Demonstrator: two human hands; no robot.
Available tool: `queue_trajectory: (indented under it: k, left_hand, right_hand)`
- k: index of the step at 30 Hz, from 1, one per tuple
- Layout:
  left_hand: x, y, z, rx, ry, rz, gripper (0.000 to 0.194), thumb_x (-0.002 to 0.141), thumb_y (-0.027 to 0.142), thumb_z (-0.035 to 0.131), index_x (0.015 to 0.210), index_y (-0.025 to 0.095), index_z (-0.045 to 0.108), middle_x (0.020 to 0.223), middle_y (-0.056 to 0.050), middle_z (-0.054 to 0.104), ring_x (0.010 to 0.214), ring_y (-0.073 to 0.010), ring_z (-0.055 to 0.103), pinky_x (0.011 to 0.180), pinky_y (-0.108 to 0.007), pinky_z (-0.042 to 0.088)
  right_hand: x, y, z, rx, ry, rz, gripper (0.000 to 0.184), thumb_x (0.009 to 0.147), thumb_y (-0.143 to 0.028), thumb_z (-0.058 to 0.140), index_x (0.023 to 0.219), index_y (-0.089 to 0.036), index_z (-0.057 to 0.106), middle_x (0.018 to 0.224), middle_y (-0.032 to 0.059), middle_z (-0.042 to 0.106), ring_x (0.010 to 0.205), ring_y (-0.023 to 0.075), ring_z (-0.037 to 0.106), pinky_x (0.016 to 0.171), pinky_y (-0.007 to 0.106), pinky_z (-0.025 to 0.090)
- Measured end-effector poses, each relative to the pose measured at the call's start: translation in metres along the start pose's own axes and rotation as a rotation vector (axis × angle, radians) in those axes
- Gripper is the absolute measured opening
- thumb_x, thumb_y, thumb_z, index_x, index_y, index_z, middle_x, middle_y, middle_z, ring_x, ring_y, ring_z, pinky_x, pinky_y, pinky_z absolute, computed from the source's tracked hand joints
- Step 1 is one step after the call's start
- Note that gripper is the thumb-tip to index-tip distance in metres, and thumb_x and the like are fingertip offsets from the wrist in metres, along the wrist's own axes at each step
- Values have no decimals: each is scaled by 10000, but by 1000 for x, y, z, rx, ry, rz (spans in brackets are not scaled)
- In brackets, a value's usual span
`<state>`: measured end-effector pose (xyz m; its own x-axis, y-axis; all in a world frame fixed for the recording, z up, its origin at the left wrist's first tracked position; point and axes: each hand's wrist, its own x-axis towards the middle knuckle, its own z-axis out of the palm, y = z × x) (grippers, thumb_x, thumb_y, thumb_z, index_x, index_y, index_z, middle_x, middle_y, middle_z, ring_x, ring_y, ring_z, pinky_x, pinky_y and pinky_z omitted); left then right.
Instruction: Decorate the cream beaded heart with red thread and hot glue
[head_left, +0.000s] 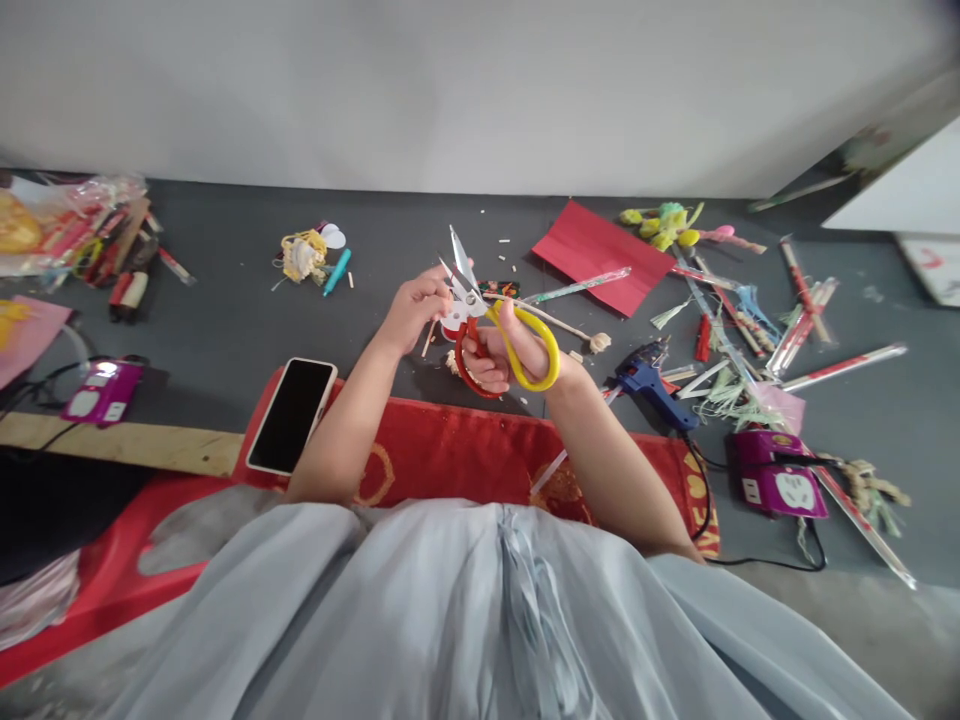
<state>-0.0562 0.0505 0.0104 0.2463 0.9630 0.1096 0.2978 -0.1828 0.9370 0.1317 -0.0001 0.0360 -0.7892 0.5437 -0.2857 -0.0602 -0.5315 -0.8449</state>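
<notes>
My right hand (pixel 517 350) is closed through the handles of a pair of scissors (pixel 471 300), one loop red and the other yellow. The blades are parted and point up and away from me. Just left of them, my left hand (pixel 416 308) pinches a small white piece (pixel 454 316), which looks like cut paper or card. The blades partly cover this piece, so its full shape is hidden. Beneath the hands lie a thin stick with a pale knotted end (pixel 598 342) and a dark patterned item (pixel 501 288).
A red paper sheet (pixel 592 255) lies beyond my right hand. To the right are a blue glue gun (pixel 656 385), tassels, wrapped sticks and a purple power socket (pixel 780 475). At left are a phone (pixel 292 415), a teal marker (pixel 337 272) and another purple socket (pixel 103 392).
</notes>
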Motion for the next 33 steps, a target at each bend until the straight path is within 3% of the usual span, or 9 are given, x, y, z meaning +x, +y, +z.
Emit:
queue_trajectory:
  k: [1, 3, 9, 16, 20, 25, 27, 30, 33]
  left_hand:
    - [3, -1, 3, -129, -17, -3, 210, 687, 250, 538, 526, 201, 412, 769, -51, 641, 750, -160, 608, 658, -280, 453]
    - [7, -1, 9, -331, -59, -25, 179, 635, 261, 555, 532, 204, 419, 576, 15, 496, 542, -97, 449, 547, -244, 333]
    - [14, -1, 19, -424, -95, -35, 282, 634, 317, 599, 525, 204, 365, 508, 69, 348, 474, -44, 259, 487, -225, 179]
    - [18, -4, 21, -377, -86, -53, 303, 632, 338, 590, 527, 208, 338, 521, 82, 283, 480, -41, 236, 483, -218, 178]
    - [18, -5, 21, -344, -72, -55, 293, 636, 342, 573, 534, 212, 332, 525, 79, 285, 485, -48, 253, 490, -219, 197]
    - [12, -13, 19, -272, -61, -39, 316, 648, 352, 579, 501, 217, 334, 493, 68, 298, 482, -64, 283, 505, -239, 231]
    - [10, -16, 16, -237, -15, -26, 307, 681, 357, 560, 516, 218, 341, 499, 63, 305, 495, -76, 285, 517, -244, 244]
    - [9, -17, 10, -169, 75, -7, 243, 738, 329, 565, 581, 213, 420, 565, 48, 381, 561, -98, 346, 570, -247, 302]
    - [9, -13, 3, 102, 63, 72, 122, 754, 299, 625, 717, 205, 557, 723, 16, 516, 707, -135, 474, 703, -278, 409]
  right_hand:
    - [-2, -2, 1, 8, 6, 6, 679, 973, -713, -86, 790, -231, 356, 605, -65, 303, 454, 72, 191, 404, 195, 221]
    - [-6, -5, 3, 25, 36, 17, 678, 991, -592, -183, 791, -230, 354, 621, -53, 302, 465, 83, 196, 428, 205, 217]
    - [-14, -6, -3, 98, 174, 31, 722, 992, -642, -137, 831, -227, 432, 702, -29, 340, 535, 111, 259, 486, 235, 277]
    - [-3, 3, -14, 119, 161, -28, 725, 876, -907, 96, 773, -242, 365, 592, -77, 275, 480, 75, 136, 395, 188, 181]
    - [1, 6, -15, 130, 162, -25, 721, 885, -891, 58, 773, -244, 355, 577, -81, 276, 463, 72, 109, 372, 186, 167]
    - [-16, -16, -25, 134, 383, -145, 735, 819, -961, 102, 760, -258, 306, 610, -90, 185, 497, 85, 70, 384, 209, 117]
    - [-29, -30, -30, 85, 421, -190, 747, 841, -934, 52, 774, -248, 339, 640, -72, 225, 508, 88, 109, 408, 209, 147]
    - [-44, -45, -34, -44, 515, -128, 725, 913, -833, -37, 781, -244, 365, 652, -47, 258, 508, 97, 176, 431, 216, 192]
    - [-48, -45, -37, -118, 562, -91, 617, 997, -748, 101, 771, -240, 368, 640, -42, 276, 498, 90, 204, 437, 217, 196]
